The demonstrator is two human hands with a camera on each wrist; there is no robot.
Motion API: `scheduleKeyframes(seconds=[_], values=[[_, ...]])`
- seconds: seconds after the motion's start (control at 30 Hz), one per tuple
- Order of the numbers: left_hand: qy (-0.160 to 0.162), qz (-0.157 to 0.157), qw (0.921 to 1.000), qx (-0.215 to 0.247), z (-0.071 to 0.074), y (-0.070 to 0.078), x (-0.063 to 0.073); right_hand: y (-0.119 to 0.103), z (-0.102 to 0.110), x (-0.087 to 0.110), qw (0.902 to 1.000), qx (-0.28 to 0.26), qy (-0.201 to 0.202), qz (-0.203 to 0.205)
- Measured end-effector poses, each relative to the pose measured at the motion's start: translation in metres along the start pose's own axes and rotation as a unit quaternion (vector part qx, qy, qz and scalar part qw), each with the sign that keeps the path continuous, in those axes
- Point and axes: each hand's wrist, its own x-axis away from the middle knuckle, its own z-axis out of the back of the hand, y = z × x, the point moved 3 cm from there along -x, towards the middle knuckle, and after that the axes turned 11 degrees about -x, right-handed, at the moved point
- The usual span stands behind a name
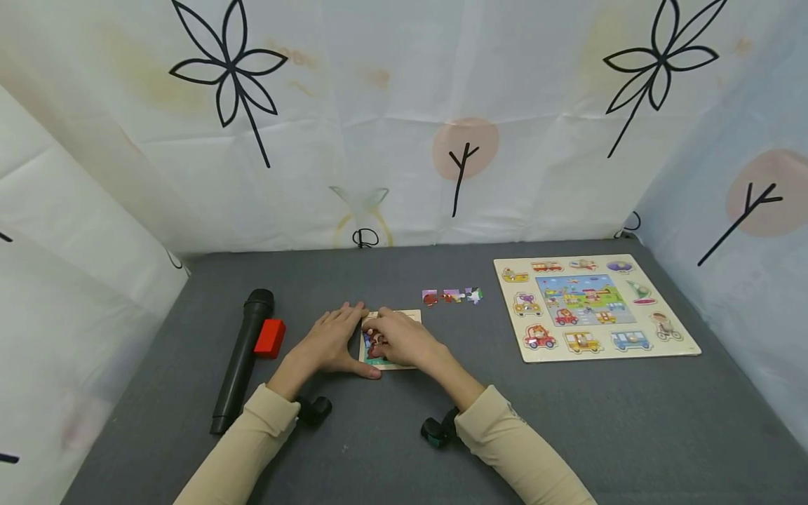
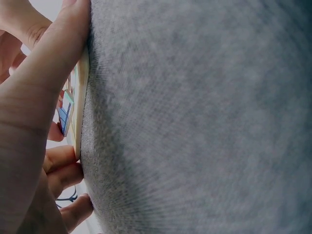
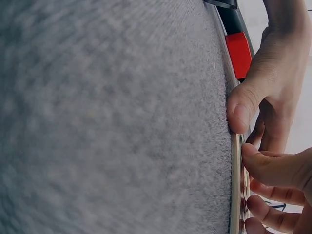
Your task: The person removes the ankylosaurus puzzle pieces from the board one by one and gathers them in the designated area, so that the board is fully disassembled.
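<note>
A small wooden jigsaw board (image 1: 410, 315) with a pale frame lies flat on the table between the hands. My left hand (image 1: 331, 344) holds it along its left side, thumb at the near corner and fingers at the far one. Over the picture area bends my right hand (image 1: 404, 338), thumb and index finger curled down. In the left wrist view, a blue and green puzzle piece (image 2: 65, 114) stands tilted above the board at a fingertip of this hand. My right hand covers much of the picture; some brown and teal parts show.
Several loose puzzle pieces (image 1: 451, 296) lie in a row behind the board. A larger wooden peg puzzle (image 1: 587, 344) with vehicle pictures is at the right. A black microphone (image 1: 236, 365) and a red block (image 1: 270, 338) lie at the left. Patterned cloth (image 1: 404, 140) encloses the grey table (image 1: 568, 421).
</note>
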Motion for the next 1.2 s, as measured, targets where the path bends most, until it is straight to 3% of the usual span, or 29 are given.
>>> scheduleKeyframes(seconds=[0.3,0.57,0.8,1.2], values=[[-0.009,0.004,0.9999,-0.004,0.0,0.0,-0.001,0.0,0.002,0.0,0.9995,0.022,0.022,-0.001],[-0.01,0.006,0.9999,-0.001,-0.001,0.0,-0.001,-0.003,0.001,0.0,0.9992,0.035,0.013,-0.012],[-0.007,0.0,1.0,-0.004,-0.001,-0.001,-0.001,-0.002,0.002,0.002,0.9994,0.022,0.023,-0.012],[-0.013,-0.001,0.9999,0.006,0.001,-0.001,0.0,0.007,0.025,0.011,0.999,0.006,0.037,-0.025]])
